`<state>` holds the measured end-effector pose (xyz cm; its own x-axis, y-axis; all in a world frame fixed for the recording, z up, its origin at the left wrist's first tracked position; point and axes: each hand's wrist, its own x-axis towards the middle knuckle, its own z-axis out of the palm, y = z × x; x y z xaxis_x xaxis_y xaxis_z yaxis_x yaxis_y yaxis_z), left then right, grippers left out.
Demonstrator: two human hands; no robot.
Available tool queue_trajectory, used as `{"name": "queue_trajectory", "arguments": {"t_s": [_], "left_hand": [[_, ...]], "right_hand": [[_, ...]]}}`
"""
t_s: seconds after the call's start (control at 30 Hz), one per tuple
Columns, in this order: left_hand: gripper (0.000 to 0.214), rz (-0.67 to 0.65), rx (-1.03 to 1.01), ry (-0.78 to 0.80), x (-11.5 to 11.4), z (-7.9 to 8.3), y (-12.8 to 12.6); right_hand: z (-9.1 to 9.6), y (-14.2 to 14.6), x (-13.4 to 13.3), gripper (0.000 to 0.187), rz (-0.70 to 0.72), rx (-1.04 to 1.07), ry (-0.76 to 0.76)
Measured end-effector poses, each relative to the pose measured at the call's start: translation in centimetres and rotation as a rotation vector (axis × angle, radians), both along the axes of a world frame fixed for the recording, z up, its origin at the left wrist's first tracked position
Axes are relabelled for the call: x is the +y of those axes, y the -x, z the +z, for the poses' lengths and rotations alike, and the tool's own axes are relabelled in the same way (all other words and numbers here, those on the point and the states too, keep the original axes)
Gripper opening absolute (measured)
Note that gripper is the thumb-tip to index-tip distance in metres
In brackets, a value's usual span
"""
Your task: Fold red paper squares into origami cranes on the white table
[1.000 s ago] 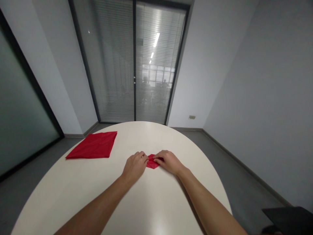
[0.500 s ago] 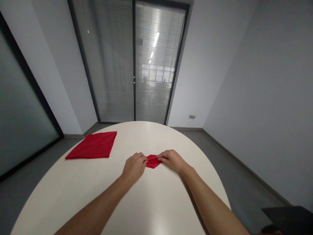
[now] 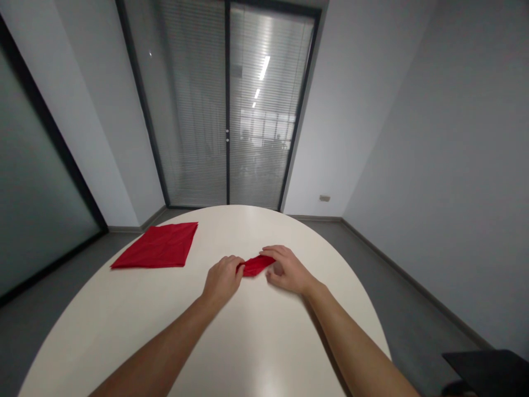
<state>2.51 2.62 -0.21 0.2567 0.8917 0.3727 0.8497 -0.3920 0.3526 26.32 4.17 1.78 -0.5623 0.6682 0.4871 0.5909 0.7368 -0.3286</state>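
Between my hands is a small folded piece of red cloth [image 3: 254, 266], a napkin by its look, narrow and slightly tilted up at its right end. My left hand [image 3: 223, 278] pinches its left end between thumb and fingers. At the other end, my right hand [image 3: 289, 270] has its thumb apart from its fingers. The fingertips of that hand reach over the cloth's upper right edge, while the thumb stays below, off the cloth. How the layers lie inside the fold cannot be made out.
A larger red cloth [image 3: 159, 246] lies flat at the far left of the round white table [image 3: 248, 226]. Part of a black chair [image 3: 491, 369] shows at the lower right. Behind the table stands a glass partition with blinds [image 3: 198, 138].
My right hand has loosened its pinch, thumb and fingers spreading around the cloth's right end. My left hand has shifted slightly left and up. The cloth looks narrower and more tilted.
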Motion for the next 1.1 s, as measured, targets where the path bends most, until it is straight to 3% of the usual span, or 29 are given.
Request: {"name": "queue_trajectory", "arguments": {"t_s": [0.17, 0.47, 0.6, 0.9, 1.1], "left_hand": [[0.021, -0.037, -0.074, 0.003, 0.0, 0.1, -0.2], [0.019, -0.241, -0.452, 0.17, 0.3, -0.5, -0.5], [0.02, -0.325, -0.574, 0.216, 0.5, -0.2, -0.3], [0.028, -0.294, -0.709, 0.3, 0.9, 0.3, 0.4], [0.035, -0.38, -0.754, 0.341, 0.7, 0.6, 0.9]], "right_hand": [[0.3, 1.0, -0.5, 0.054, -0.015, -0.114, 0.004], [0.4, 0.5, -0.1, 0.032, -0.014, -0.066, -0.009], [0.7, 0.3, -0.2, 0.03, -0.005, -0.025, 0.033], [1.7, 0.1, -0.8, 0.021, -0.017, 0.024, 0.154], [1.8, 0.0, -0.5, 0.024, -0.041, 0.137, 0.205]]}}
